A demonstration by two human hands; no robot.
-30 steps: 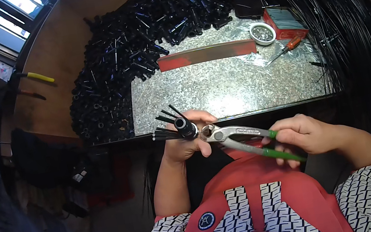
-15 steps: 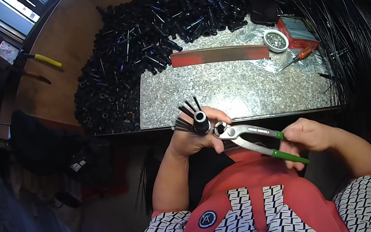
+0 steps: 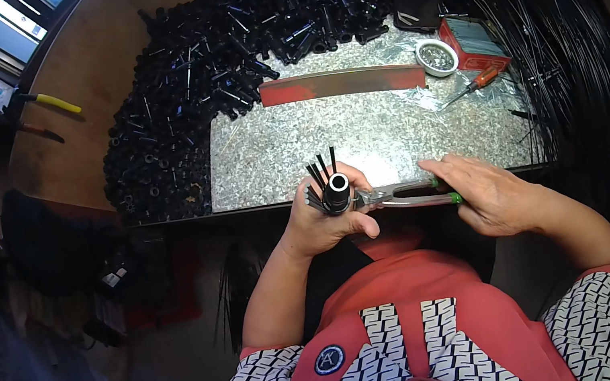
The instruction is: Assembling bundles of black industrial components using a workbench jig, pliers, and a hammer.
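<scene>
Black tube: the black tube (image 3: 337, 199) was in the left hand (image 3: 312, 230), above the front edge of the slab, its round open end facing up toward the camera.
Strips: thin black strips (image 3: 313, 199) fanned out from the same grasp, up and to the left.
Left hand: closed around the tube – thumb on the near side.
Pliers: the pliers (image 3: 415, 201) reached leftward, their head against or just beside the tube; whether they bit on it could not be told.
Right hand: the right hand (image 3: 495, 194) was clamped on the green handles.
Slab: the speckled slab (image 3: 359, 128) bore a red bar (image 3: 343, 83), with a white bowl (image 3: 426, 69) just beside its right end.
Farther out: a heap of black parts (image 3: 176, 107) – left and behind.
</scene>
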